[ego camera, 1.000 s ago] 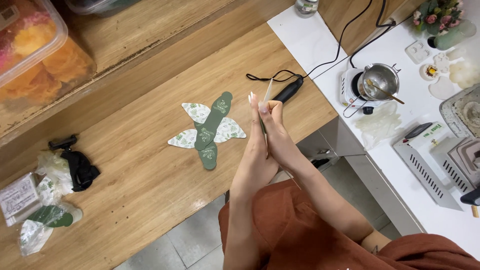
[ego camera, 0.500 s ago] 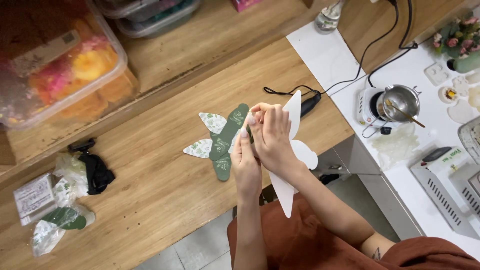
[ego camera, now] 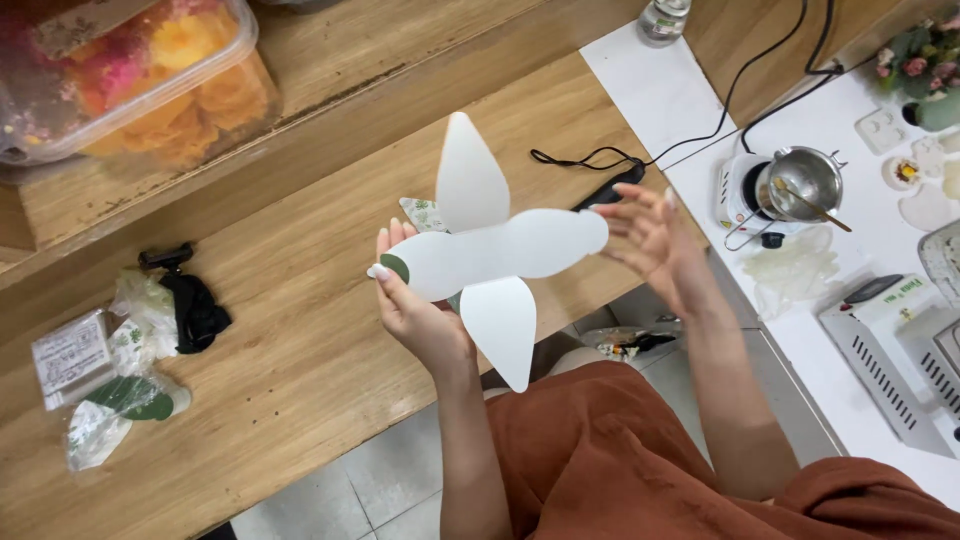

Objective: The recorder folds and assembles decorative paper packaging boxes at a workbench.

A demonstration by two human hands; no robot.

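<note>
White card cut into a winged, dragonfly-like shape (ego camera: 490, 250) sits upright above the wooden table (ego camera: 300, 330), its blank side toward the camera. The left hand (ego camera: 415, 300) holds it at the rounded left end, thumb across the front and fingers closed behind, with a green tip of the shape showing beside the thumb. The left forearm rises almost straight up from the lap, wrist slightly bent back. The right hand (ego camera: 650, 235) is spread wide, fingers splayed and palm facing the card, just beside its right end; whether the fingertips touch the edge cannot be told, and it grasps nothing. The right forearm slants up from the lower right. Behind the card a patterned green and white piece (ego camera: 422, 213) peeks out. A black glue gun (ego camera: 605, 187) with its cord lies on the table behind the right hand. Small plastic bags (ego camera: 125, 370) lie well apart at the left.
</note>
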